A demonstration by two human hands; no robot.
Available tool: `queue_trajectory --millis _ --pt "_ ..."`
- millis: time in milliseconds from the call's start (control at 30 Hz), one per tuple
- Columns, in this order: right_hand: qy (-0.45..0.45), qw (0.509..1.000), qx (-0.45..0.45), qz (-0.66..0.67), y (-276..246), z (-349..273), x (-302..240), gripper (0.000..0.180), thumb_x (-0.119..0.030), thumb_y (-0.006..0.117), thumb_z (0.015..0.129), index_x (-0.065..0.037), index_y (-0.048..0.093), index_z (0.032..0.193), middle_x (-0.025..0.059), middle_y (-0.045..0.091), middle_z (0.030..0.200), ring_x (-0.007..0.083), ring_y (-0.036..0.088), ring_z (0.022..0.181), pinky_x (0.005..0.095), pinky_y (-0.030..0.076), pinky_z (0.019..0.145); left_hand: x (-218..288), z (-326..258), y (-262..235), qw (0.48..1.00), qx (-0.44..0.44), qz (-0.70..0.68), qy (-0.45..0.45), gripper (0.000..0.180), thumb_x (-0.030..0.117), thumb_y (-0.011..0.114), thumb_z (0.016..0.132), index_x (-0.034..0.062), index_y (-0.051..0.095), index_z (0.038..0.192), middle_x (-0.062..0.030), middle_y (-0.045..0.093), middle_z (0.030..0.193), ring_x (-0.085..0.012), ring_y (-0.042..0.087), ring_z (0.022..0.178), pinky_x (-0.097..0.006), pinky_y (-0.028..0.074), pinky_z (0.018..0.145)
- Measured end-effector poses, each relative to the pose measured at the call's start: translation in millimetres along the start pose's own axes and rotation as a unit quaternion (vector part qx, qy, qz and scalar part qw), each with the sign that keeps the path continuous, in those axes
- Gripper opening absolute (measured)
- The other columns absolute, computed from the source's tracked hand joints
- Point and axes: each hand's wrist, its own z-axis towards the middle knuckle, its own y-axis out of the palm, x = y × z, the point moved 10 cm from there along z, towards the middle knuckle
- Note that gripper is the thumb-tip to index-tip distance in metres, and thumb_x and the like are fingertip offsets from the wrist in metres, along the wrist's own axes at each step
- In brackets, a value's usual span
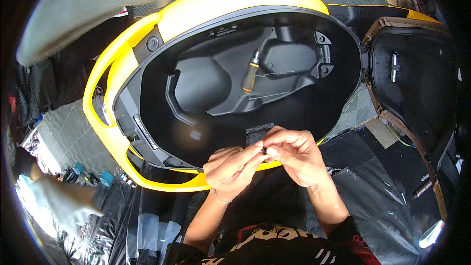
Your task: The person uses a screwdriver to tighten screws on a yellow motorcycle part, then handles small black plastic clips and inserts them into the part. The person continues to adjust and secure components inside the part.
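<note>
My left hand [229, 168] and my right hand [295, 155] meet above the near rim of a scooter's black under-seat storage bin [221, 145]. Between their fingertips is a small black piece [264, 150], pinched from both sides. It is too small and too covered by the fingers to name its kind. A screwdriver [250, 74] with an orange and dark handle lies inside the bin, its shaft pointing to the far side. Neither hand touches it.
Yellow body panels and a yellow grab rail [93, 95] surround the bin. On the right the brown-edged seat [412, 68] stands swung open. Black plastic sheeting [363, 191] lies at the near right. Blurred pale shapes cover the upper left and lower left.
</note>
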Motion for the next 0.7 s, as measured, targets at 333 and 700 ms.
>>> queue_trajectory --millis 333,700 --pt "-0.015 0.996 0.081 -0.042 4.9 1.7 4.1 0.015 -0.001 0.069 0.098 0.002 0.075 0.112 0.0100 0.074 0.102 0.0125 0.069 0.089 0.0266 0.057 0.080 -11.8 -3.6 -19.5 0.999 0.025 -0.016 -0.026 0.022 -0.006 0.089 0.074 -0.0045 0.078 0.093 -0.0075 0.068 0.062 -0.0104 0.057 0.048 -0.025 0.043 0.046" --pt "0.071 0.978 -0.054 -0.186 22.1 20.1 -5.2 0.008 0.005 0.074 0.092 0.005 0.074 0.100 0.0081 0.074 0.089 0.0123 0.070 0.081 0.0270 0.057 0.075 11.4 6.4 -36.0 0.995 -0.042 0.086 0.031 0.024 0.000 0.087 0.077 -0.0016 0.079 0.099 -0.0035 0.053 0.057 -0.0129 0.046 0.045 -0.030 0.037 0.044"
